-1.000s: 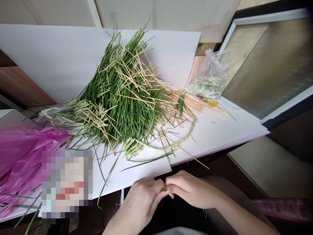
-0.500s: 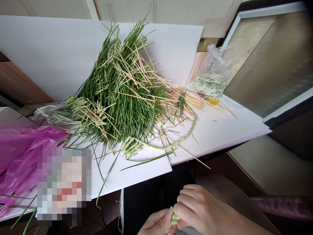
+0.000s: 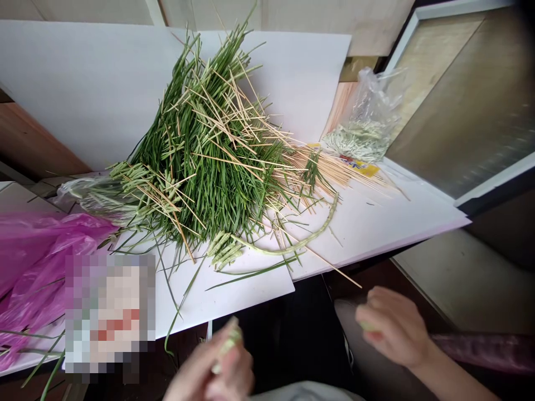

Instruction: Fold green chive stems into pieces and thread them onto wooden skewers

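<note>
A big heap of green grass blades mixed with thin wooden skewers lies on white boards. A long woven green braid curves along the heap's front edge. My left hand, blurred by motion, is low at the bottom edge with a pale green strip in its closed fingers. My right hand is off to the right below the board's edge, its fingers curled around a small green piece. The two hands are apart.
A pink plastic bag lies at the left. A clear plastic bag with pale green bits sits at the back right, beside a framed panel. A bundle of skewers lies next to the clear bag.
The hands were pinched together on one green piece. Now they have pulled apart, the left going down and left, the right going right.
</note>
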`<act>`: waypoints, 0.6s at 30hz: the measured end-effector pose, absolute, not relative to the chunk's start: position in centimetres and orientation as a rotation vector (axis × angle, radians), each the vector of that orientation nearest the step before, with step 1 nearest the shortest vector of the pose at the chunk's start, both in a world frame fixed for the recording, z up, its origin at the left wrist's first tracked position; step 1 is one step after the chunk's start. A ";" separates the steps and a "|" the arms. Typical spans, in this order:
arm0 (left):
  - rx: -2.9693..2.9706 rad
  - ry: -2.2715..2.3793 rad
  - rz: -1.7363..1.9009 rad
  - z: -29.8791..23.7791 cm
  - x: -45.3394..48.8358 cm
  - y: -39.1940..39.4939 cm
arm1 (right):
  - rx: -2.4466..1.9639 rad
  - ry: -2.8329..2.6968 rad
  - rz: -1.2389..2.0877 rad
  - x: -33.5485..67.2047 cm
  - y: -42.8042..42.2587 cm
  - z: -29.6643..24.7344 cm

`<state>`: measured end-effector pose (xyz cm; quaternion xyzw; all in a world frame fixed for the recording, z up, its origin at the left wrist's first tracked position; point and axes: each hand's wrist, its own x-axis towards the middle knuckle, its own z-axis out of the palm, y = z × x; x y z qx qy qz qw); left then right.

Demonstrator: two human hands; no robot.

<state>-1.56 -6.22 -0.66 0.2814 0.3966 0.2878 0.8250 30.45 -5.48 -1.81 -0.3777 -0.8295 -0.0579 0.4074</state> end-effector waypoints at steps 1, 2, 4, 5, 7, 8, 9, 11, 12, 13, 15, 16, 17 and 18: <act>0.684 0.942 0.745 0.2 -2.9 -5.0 | -1.018 -2.049 -0.101 31.4 -5.2 -1.8; 0.815 1.071 0.879 0.9 -4.0 -3.7 | -1.089 -2.022 -0.035 32.0 -5.0 -2.0; 1.145 1.389 1.048 2.0 -5.6 -0.8 | -1.192 -2.035 0.158 32.4 -5.0 -2.5; 1.337 1.512 1.034 2.2 -6.0 0.7 | -1.248 -2.054 0.286 32.1 -5.2 -2.8; 1.683 1.721 0.868 2.3 -6.1 3.7 | -1.327 -2.091 0.530 30.9 -5.8 -3.3; 1.817 1.796 0.801 2.2 -5.9 5.0 | -1.350 -2.103 0.621 30.1 -6.1 -3.5; 1.938 1.832 0.771 1.9 -5.6 6.2 | -1.364 -2.115 0.688 29.4 -6.5 -3.5; 2.153 1.833 0.760 1.2 -5.1 8.1 | -1.390 -2.130 0.768 28.1 -7.1 -3.5; 2.238 1.845 0.752 0.8 -4.9 8.5 | -1.408 -2.129 0.802 27.7 -7.3 -3.4; 2.305 1.872 0.770 0.6 -4.7 8.7 | -1.426 -2.121 0.836 27.3 -7.6 -3.4; 2.376 1.875 0.847 0.3 -4.0 7.7 | -1.456 -2.083 0.918 26.7 -7.9 -3.2; 2.375 1.818 0.898 0.3 -3.5 6.7 | -1.466 -2.053 0.967 26.5 -7.9 -3.1; 2.358 1.701 0.928 0.3 -2.9 5.3 | -1.472 -2.020 1.030 26.3 -8.0 -3.1; 2.302 1.521 0.909 0.5 -2.1 3.8 | -1.470 -1.985 1.120 26.1 -7.9 -3.1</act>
